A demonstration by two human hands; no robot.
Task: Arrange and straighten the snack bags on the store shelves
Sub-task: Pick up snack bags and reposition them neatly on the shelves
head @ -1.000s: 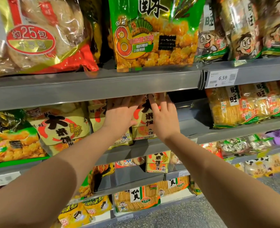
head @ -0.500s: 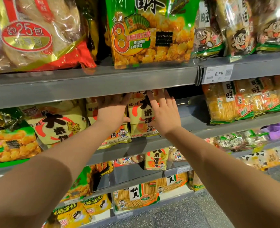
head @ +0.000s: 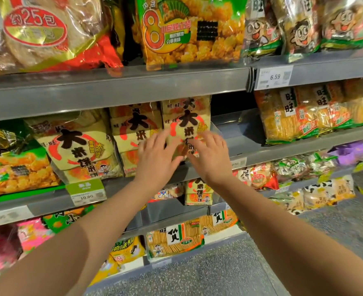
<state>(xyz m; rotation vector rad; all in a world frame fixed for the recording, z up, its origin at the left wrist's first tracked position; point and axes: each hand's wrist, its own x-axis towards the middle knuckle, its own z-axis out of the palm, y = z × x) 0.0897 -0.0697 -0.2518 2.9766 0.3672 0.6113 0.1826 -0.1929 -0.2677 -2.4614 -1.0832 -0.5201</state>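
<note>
A cream-yellow rice cracker bag (head: 187,118) with big black characters stands upright on the second grey shelf (head: 283,154). My left hand (head: 157,157) and my right hand (head: 210,157) lie side by side in front of its lower half, fingers straight and spread, touching the bag front. A second bag of the same kind (head: 135,129) stands just left of it, and a larger one (head: 76,146) leans further left.
The top shelf holds a green and yellow bag (head: 189,30) and a red bag (head: 48,33). Orange cracker bags (head: 308,114) stand to the right beyond a gap on the shelf. Price tags (head: 274,77) hang on the shelf edges. More bags fill the lower shelves above a grey speckled floor (head: 219,272).
Both hands have slid down from the top of the cracker bags to their lower half. The right bag now stands straight and fully visible. The view has shifted.
</note>
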